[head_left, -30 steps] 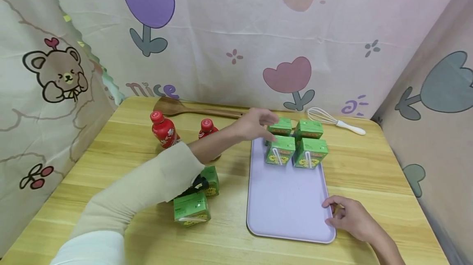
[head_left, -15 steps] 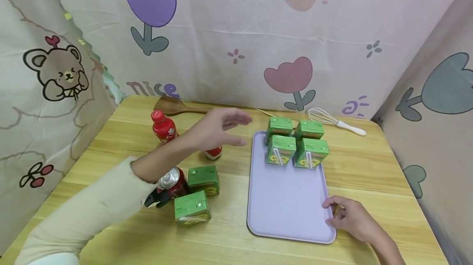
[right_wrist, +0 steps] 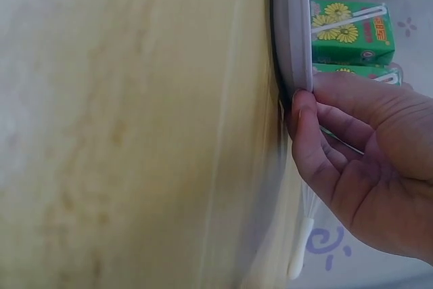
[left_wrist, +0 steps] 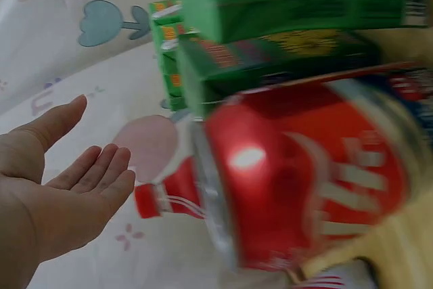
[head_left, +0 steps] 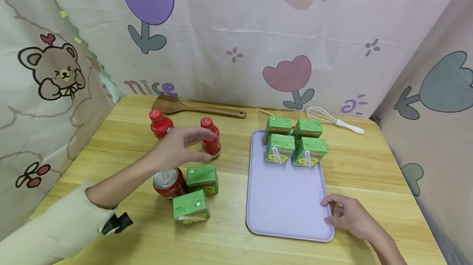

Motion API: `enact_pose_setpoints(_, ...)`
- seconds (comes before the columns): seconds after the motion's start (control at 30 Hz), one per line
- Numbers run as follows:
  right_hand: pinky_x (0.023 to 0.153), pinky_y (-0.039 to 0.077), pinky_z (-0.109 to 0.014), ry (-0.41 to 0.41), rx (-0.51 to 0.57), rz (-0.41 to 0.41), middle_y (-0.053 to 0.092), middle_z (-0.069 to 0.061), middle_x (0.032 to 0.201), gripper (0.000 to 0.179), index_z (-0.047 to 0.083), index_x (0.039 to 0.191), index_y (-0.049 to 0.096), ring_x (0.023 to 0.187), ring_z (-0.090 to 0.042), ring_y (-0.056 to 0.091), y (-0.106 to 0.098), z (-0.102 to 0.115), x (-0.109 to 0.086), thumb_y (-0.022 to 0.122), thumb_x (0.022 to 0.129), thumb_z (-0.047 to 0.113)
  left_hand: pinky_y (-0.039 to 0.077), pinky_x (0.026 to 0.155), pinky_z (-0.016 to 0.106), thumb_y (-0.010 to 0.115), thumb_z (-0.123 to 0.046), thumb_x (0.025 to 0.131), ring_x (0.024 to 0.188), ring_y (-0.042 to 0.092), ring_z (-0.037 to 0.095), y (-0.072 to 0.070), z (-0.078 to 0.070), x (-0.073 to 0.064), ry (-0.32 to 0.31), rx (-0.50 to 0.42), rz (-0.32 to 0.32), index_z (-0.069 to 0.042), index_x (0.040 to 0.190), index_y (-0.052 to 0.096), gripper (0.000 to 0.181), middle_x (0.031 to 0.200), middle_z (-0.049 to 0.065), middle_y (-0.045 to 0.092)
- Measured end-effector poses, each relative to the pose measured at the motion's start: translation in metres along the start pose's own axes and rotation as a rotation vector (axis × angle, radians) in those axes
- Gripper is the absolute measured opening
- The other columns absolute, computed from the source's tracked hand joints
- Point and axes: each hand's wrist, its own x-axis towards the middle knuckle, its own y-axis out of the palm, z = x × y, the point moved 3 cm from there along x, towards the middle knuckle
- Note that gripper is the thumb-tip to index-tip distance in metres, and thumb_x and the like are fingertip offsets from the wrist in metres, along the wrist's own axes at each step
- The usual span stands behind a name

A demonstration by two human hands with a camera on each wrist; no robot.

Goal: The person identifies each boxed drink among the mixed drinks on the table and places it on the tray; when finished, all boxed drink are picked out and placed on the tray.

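Note:
My left hand [head_left: 177, 150] is held in the air with fingers spread and nothing in it. In the head view it overlaps a red bottle [head_left: 213, 145]; another red bottle [head_left: 161, 126] stands further left, partly behind it. Below the hand stand a red cola can [head_left: 166, 181] and two green drink cartons, one [head_left: 202, 178] behind the other [head_left: 190, 205]. In the left wrist view the can [left_wrist: 304, 174] looms large beside the fingers. My right hand [head_left: 351, 215] pinches the right rim of a lilac tray [head_left: 288, 199], thumb and fingertips at its edge [right_wrist: 298, 38].
Several green cartons [head_left: 279, 150] with straws stand grouped at the tray's far end. Along the back lie a wooden spatula [head_left: 210, 111] and a white-handled whisk [head_left: 336, 121]. Printed cloth [head_left: 221, 19] encloses the wooden table [head_left: 354, 166] at the back and sides.
My left hand has withdrawn from beside the cartons on the tray, moving left and toward me, past the nearer bottle. The right hand stays at the tray rim.

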Motion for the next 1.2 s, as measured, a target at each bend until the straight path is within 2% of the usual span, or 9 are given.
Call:
enact_pose_setpoints(0.2, 0.047, 0.041, -0.020, -0.026, -0.002, -0.007, 0.053, -0.007, 0.087, 0.034, 0.003, 0.105, 0.061, 0.052, -0.002, 0.045, 0.000, 0.000, -0.001, 0.076, 0.075, 0.006, 0.039, 0.107, 0.049, 0.077, -0.018, 0.078, 0.128, 0.050, 0.032, 0.008, 0.022, -0.010, -0.015, 0.017, 0.036, -0.010, 0.125, 0.059, 0.051, 0.129, 0.011, 0.061)
enact_pose_setpoints(0.43, 0.047, 0.041, -0.020, -0.009, -0.012, -0.006, 0.052, -0.006, 0.086, 0.034, 0.004, 0.105, 0.061, 0.052, -0.003, 0.046, 0.000, -0.001, -0.001, 0.076, 0.075, 0.006, 0.042, 0.105, 0.047, 0.077, -0.015, 0.078, 0.125, 0.053, 0.031, 0.022, 0.034, -0.016, 0.007, 0.068, 0.100, -0.008, 0.126, 0.058, 0.053, 0.129, 0.008, 0.061)
enact_pose_setpoints(0.63, 0.047, 0.041, -0.020, -0.004, -0.010, -0.003, 0.052, -0.007, 0.085, 0.034, 0.004, 0.105, 0.061, 0.052, -0.003, 0.046, 0.000, -0.001, 0.000, 0.077, 0.074, 0.006, 0.044, 0.103, 0.048, 0.078, -0.012, 0.076, 0.121, 0.056, 0.028, 0.027, 0.036, -0.016, -0.011, 0.067, 0.146, -0.012, 0.125, 0.060, 0.051, 0.127, 0.006, 0.062)
enact_pose_setpoints(0.83, 0.048, 0.041, -0.020, 0.010, -0.017, -0.005, 0.052, -0.006, 0.083, 0.034, 0.004, 0.105, 0.061, 0.053, -0.003, 0.047, 0.000, -0.001, 0.000, 0.077, 0.075, 0.007, 0.046, 0.100, 0.048, 0.079, -0.008, 0.074, 0.118, 0.058, 0.027, 0.029, 0.034, -0.015, -0.011, 0.128, 0.171, -0.012, 0.122, 0.062, 0.051, 0.126, 0.007, 0.062)
enact_pose_setpoints(1.07, 0.048, 0.041, -0.020, 0.020, -0.026, -0.003, 0.052, -0.006, 0.082, 0.034, 0.004, 0.105, 0.061, 0.053, -0.004, 0.047, 0.000, 0.000, 0.000, 0.077, 0.075, 0.007, 0.049, 0.095, 0.047, 0.079, -0.010, 0.074, 0.112, 0.058, 0.026, 0.031, 0.034, -0.011, -0.033, 0.197, 0.157, -0.013, 0.120, 0.065, 0.049, 0.128, 0.010, 0.061)
enact_pose_setpoints(1.2, 0.048, 0.041, -0.020, 0.029, -0.032, -0.003, 0.052, -0.005, 0.081, 0.034, 0.005, 0.104, 0.061, 0.053, -0.005, 0.047, 0.000, 0.001, 0.001, 0.077, 0.074, 0.006, 0.050, 0.086, 0.039, 0.078, -0.006, 0.073, 0.100, 0.056, 0.022, 0.030, 0.033, -0.008, -0.050, 0.193, 0.148, -0.015, 0.119, 0.065, 0.048, 0.120, 0.007, 0.064)
